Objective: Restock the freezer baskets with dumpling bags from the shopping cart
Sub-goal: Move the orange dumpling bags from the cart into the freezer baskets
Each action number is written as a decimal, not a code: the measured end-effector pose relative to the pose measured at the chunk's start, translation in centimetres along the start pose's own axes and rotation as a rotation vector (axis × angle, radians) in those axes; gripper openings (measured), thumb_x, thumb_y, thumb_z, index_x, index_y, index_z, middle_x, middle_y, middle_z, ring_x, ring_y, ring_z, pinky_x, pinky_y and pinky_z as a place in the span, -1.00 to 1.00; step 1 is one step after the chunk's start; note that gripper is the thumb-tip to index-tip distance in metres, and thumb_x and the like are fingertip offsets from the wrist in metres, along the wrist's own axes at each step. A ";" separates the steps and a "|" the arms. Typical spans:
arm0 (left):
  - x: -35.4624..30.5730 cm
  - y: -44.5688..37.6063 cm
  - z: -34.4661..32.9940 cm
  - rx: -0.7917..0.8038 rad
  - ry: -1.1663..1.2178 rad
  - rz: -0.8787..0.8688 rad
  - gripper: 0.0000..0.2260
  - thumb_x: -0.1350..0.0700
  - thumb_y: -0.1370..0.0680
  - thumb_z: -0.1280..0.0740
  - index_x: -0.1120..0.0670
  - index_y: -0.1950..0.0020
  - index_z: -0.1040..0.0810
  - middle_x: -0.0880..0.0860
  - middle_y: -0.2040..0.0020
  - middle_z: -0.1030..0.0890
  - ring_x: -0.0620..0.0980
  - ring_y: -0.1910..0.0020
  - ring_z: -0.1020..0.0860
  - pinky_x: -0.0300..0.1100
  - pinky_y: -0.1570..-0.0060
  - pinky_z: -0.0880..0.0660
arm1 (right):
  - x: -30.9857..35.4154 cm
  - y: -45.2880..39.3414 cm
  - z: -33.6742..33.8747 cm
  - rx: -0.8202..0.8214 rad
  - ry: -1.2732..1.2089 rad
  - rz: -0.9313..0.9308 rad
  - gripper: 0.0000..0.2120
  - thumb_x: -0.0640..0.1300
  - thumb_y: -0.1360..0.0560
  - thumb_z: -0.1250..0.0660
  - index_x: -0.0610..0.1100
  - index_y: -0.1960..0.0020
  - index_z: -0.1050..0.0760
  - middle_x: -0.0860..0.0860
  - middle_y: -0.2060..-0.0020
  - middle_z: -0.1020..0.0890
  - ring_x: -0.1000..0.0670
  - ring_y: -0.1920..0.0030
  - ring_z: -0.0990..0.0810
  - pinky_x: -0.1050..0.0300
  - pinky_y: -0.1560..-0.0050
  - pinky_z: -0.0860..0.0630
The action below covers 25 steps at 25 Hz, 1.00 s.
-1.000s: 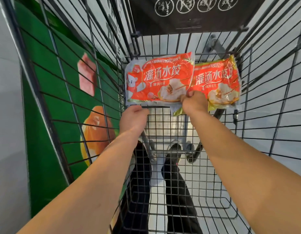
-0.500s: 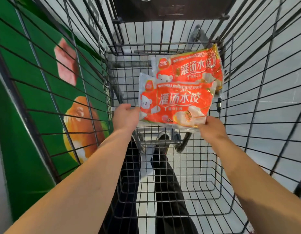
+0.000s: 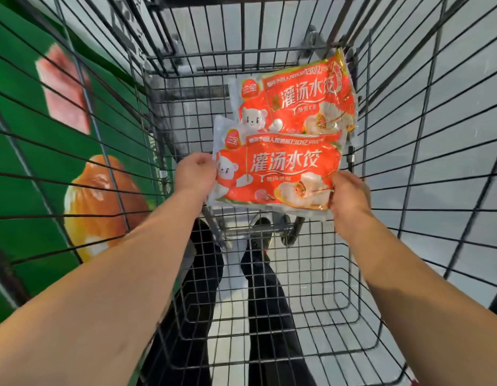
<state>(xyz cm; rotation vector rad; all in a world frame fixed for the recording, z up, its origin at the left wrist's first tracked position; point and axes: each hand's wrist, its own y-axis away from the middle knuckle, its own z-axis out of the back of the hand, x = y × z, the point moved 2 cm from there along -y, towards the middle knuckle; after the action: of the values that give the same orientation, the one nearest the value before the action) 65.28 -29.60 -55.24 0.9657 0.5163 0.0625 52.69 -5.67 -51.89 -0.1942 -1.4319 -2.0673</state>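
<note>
Orange dumpling bags (image 3: 280, 174) stacked between hands, left (image 3: 196, 174) and right (image 3: 349, 195) gripping edges

Near bag (image 3: 278, 174) overlaps far bag (image 3: 306, 104) inside the cart (image 3: 269, 302).

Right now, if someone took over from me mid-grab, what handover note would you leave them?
Left hand: grips the left edge of the front dumpling bag.
Right hand: grips that bag's right edge.
The back dumpling bag sits behind it, partly overlapped; I cannot tell what holds it.
Both bags are inside the shopping cart, whose wire floor nearer you shows no other bags.
Done: bags gathered in hand.
Left: lift them out and place them in the freezer baskets, which are out of view.
</note>
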 end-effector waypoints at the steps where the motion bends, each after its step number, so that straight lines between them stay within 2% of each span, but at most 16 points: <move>1: -0.3 -0.2 -0.3 -0.001 0.032 0.018 -0.86 0.05 -0.43 -0.28 -0.02 0.18 -0.65 0.02 0.11 -0.70 0.07 0.15 -0.64 0.09 0.03 -0.62 | 0.2 0.2 -0.1 0.001 -0.010 0.024 -0.91 -0.10 -0.41 -0.37 -0.10 0.23 -0.59 -0.07 0.18 -0.72 -0.14 0.14 -0.71 -0.16 0.05 -0.65; 4: -0.2 0.3 -0.3 -0.038 -0.022 0.039 -0.88 0.13 -0.45 -0.28 -0.01 0.28 -0.55 0.07 0.14 -0.67 0.10 0.19 -0.61 0.05 0.05 -0.61 | 0.2 1.3 -0.1 -0.010 -0.008 0.072 -0.74 -0.17 -0.48 -0.36 -0.08 0.38 -0.54 -0.05 0.26 -0.67 -0.05 0.26 -0.66 0.06 0.22 -0.64; 6: 0.0 1.5 0.0 -0.054 -0.021 0.065 -0.89 0.14 -0.44 -0.29 0.01 0.29 -0.53 0.07 0.21 -0.64 0.10 0.21 -0.58 0.04 0.07 -0.60 | 0.8 2.6 0.1 -0.050 0.003 0.126 -0.72 -0.20 -0.49 -0.36 -0.06 0.40 -0.52 0.02 0.32 -0.65 0.00 0.29 -0.62 0.15 0.26 -0.60; 9: 0.4 3.7 1.1 -0.008 0.125 0.080 -0.89 0.16 -0.46 -0.31 0.03 0.28 -0.53 0.06 0.30 -0.57 0.06 0.26 -0.52 -0.07 0.20 -0.51 | 1.2 4.3 0.7 -0.075 0.039 0.142 -0.82 -0.14 -0.42 -0.37 -0.06 0.36 -0.58 -0.01 0.31 -0.69 -0.12 0.18 -0.68 -0.05 0.10 -0.66; 11: 0.3 5.8 2.6 0.000 0.211 0.077 -0.88 0.17 -0.47 -0.32 0.04 0.27 -0.55 0.06 0.32 -0.56 0.03 0.30 -0.49 -0.18 0.28 -0.42 | 2.3 6.7 1.2 -0.074 0.064 0.161 -0.84 -0.13 -0.41 -0.34 -0.07 0.34 -0.59 -0.05 0.30 -0.68 -0.16 0.16 -0.68 -0.08 0.10 -0.64; 15: -1.1 11.6 7.4 0.016 0.325 0.073 -0.96 0.11 -0.32 -0.37 0.05 0.28 -0.56 0.07 0.28 -0.62 0.06 0.26 -0.56 -0.14 0.25 -0.48 | 5.4 13.6 3.2 -0.068 0.058 0.248 -0.85 -0.16 -0.45 -0.33 -0.09 0.29 -0.57 0.02 0.37 -0.61 -0.02 0.27 -0.58 0.15 0.25 -0.51; 17: -1.8 14.6 10.0 0.067 0.378 0.009 -0.91 0.17 -0.41 -0.36 0.04 0.28 -0.49 0.04 0.35 -0.53 0.03 0.36 -0.47 -0.23 0.35 -0.38 | 6.8 17.5 4.4 -0.045 0.041 0.301 -0.85 -0.17 -0.47 -0.33 -0.09 0.28 -0.56 0.07 0.40 -0.60 0.04 0.33 -0.58 0.27 0.33 -0.47; 20: -2.5 19.2 13.1 0.091 0.419 -0.083 -0.86 0.23 -0.49 -0.32 0.06 0.26 -0.50 0.05 0.35 -0.53 -0.02 0.40 -0.43 -0.26 0.46 -0.26 | 8.2 22.8 6.6 -0.023 0.020 0.353 -0.86 -0.18 -0.47 -0.33 -0.08 0.27 -0.56 0.07 0.40 -0.62 0.05 0.32 -0.59 0.21 0.29 -0.50; 25: -3.2 28.1 16.0 0.048 0.398 -0.250 -0.88 0.22 -0.50 -0.31 0.10 0.24 -0.54 0.02 0.38 -0.51 -0.01 0.37 -0.43 -0.22 0.38 -0.33 | 10.2 29.8 12.0 -0.047 0.005 0.459 -0.83 -0.19 -0.42 -0.37 -0.09 0.35 -0.53 -0.03 0.31 -0.64 -0.06 0.20 -0.59 0.05 0.13 -0.52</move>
<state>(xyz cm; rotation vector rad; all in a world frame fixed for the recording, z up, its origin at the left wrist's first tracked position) 74.56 -26.56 -24.23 0.9317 1.0060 0.0174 58.45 -5.86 -18.67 -0.4884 -1.2004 -1.7209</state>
